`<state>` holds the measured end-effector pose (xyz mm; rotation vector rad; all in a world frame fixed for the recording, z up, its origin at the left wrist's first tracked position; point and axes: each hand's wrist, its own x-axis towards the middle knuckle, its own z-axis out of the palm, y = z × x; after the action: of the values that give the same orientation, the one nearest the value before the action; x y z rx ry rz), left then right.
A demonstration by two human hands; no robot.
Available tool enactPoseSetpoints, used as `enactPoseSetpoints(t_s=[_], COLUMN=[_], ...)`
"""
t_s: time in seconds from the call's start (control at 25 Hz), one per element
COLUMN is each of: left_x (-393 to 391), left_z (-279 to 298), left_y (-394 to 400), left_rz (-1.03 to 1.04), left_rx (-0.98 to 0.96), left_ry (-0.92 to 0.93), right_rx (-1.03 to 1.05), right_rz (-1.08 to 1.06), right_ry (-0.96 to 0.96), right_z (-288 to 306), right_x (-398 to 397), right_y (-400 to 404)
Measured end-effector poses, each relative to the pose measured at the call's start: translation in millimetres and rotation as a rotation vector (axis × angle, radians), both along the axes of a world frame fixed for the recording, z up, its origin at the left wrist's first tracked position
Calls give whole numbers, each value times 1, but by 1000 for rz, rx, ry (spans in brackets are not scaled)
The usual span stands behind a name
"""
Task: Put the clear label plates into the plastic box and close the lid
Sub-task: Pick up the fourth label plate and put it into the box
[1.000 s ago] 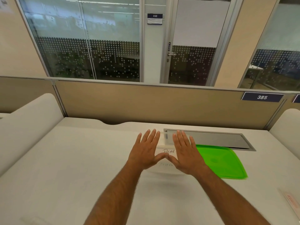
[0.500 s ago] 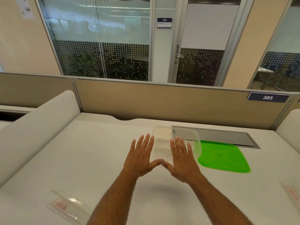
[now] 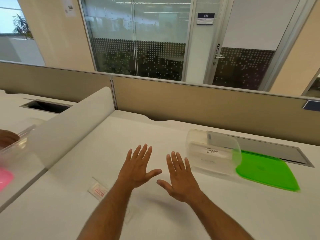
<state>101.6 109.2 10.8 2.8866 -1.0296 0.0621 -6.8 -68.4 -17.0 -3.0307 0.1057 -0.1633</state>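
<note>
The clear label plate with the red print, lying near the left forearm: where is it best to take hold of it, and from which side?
The label plate seems to lie flat on the table, so probably pinch its raised far edge, thumb and finger on either face. Come with the left hand, which is nearer and holds nothing.

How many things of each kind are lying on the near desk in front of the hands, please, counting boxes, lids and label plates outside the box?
Clear plastic box: 1
Green lid: 1
Clear label plate with a red mark outside the box: 1
Total: 3
</note>
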Motion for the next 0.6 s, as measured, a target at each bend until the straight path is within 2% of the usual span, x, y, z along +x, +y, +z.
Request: enactPoseSetpoints(t_s=[0.2,0.4,0.6], left_x=[6,13,10], left_z=[-4,-3,5], left_y=[61,109,133], left_rz=[83,47,54], left_rx=[32,-29,75], left_ry=[55,252,349], right_rx=[93,276,236], right_rz=[99,159,202], right_ry=[67,231,277], right_z=[-5,-13,-16], right_x=[11,10,8], right_y=[51,94,119])
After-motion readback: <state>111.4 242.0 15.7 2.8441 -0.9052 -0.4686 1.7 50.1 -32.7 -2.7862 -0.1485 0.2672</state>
